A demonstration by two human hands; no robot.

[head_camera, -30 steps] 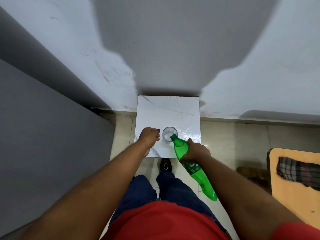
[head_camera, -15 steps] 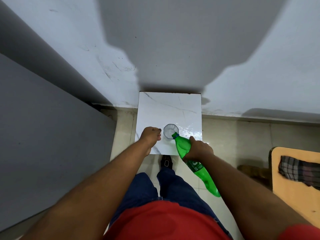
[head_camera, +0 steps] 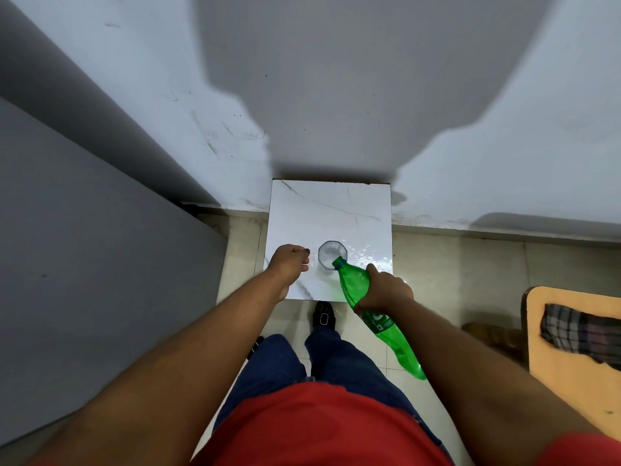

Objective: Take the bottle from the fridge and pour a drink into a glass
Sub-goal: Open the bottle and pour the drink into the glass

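Note:
A clear glass (head_camera: 331, 253) stands on a small white marble table (head_camera: 329, 210), near its front edge. My right hand (head_camera: 383, 290) grips a green plastic bottle (head_camera: 353, 284) around its upper body. The bottle is tilted, its uncapped mouth at the glass's near right rim and its base low toward my right leg. Beside the glass on the left, my left hand (head_camera: 289, 264) rests on the table in a closed fist, apart from the glass. Whether it holds something small I cannot tell.
A tall grey fridge side (head_camera: 100, 264) fills the left. The wall rises right behind the table. At the right edge a wooden surface (head_camera: 571, 364) carries a checked cloth (head_camera: 578, 331). My shoe (head_camera: 324, 316) sits on the tiled floor under the table's front edge.
Almost nothing: the bottle stays tilted with its mouth at the glass rim, both hands keep their places, and the view has shifted slightly.

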